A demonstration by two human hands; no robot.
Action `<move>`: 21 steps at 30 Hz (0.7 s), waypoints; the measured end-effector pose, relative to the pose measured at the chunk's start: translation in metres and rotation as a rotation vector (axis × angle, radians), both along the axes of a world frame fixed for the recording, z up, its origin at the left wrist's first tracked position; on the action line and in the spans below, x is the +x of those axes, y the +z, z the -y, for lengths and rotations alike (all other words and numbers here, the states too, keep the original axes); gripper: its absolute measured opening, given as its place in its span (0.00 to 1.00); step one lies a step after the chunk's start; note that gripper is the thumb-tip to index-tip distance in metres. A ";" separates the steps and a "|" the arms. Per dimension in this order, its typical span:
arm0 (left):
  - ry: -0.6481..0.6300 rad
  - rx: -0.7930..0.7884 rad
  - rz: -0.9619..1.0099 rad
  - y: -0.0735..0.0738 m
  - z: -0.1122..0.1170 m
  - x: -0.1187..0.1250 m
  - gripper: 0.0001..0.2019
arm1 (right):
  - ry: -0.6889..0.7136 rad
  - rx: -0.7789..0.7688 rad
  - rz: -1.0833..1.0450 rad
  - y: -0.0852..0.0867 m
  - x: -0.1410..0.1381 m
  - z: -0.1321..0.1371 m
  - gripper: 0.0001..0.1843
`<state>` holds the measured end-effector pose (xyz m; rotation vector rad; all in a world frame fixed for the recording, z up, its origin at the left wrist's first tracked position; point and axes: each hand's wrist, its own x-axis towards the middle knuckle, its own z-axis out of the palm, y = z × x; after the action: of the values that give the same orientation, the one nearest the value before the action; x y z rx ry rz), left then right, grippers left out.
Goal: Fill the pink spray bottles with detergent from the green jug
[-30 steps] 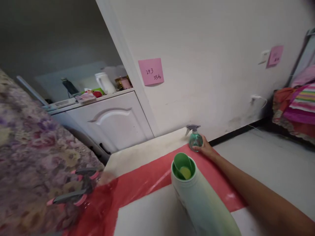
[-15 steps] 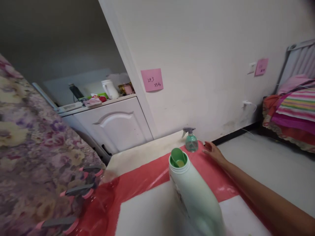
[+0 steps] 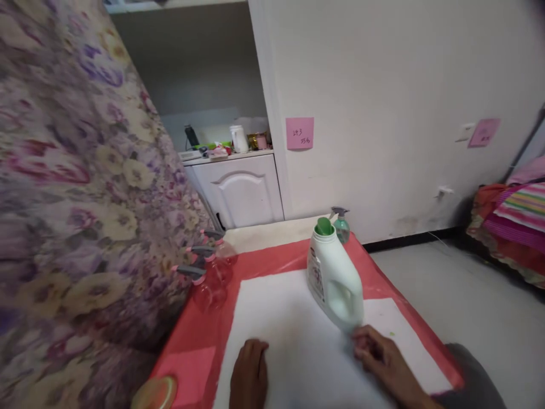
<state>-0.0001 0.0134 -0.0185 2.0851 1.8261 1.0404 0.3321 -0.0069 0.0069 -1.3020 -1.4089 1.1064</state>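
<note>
My left hand (image 3: 249, 372) rests knuckles-up on the white sheet (image 3: 289, 335), fingers curled under and nothing visible in it. My right hand (image 3: 378, 355) lies on the sheet with fingers curled, touching the base of the white detergent bottle (image 3: 334, 275). That bottle stands upright with its green pour spout open at the top. Behind it, at the table's far edge, stands a small teal spray bottle (image 3: 342, 226). Several clear pink-trimmed spray bottles (image 3: 213, 270) stand along the left side of the red table cover (image 3: 264, 261).
A flowered purple curtain (image 3: 85, 187) hangs at the left. A round lid (image 3: 155, 393) and a pink cloth (image 3: 187, 369) lie at the near left corner. A white cabinet (image 3: 240, 190) with clutter stands behind, and striped bedding (image 3: 515, 224) at the right.
My right hand let go of the teal spray bottle and drew back to the base of the detergent bottle. My left hand has come into view. The view pulled back and tilted down.
</note>
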 end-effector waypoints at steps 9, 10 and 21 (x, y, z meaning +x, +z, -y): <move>-0.029 -0.060 0.269 0.013 0.006 0.007 0.12 | 0.115 0.116 0.264 -0.020 -0.112 0.010 0.05; -0.024 -0.062 0.287 0.013 0.007 0.005 0.11 | 0.112 0.127 0.283 -0.025 -0.113 0.011 0.06; 0.518 0.107 0.452 0.050 -0.057 -0.078 0.26 | 0.129 0.130 0.241 -0.059 -0.112 0.008 0.14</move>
<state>-0.0781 0.0706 0.0319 1.2765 2.1251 1.5987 0.2199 -0.0144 -0.0523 -1.2975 -1.7350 0.9464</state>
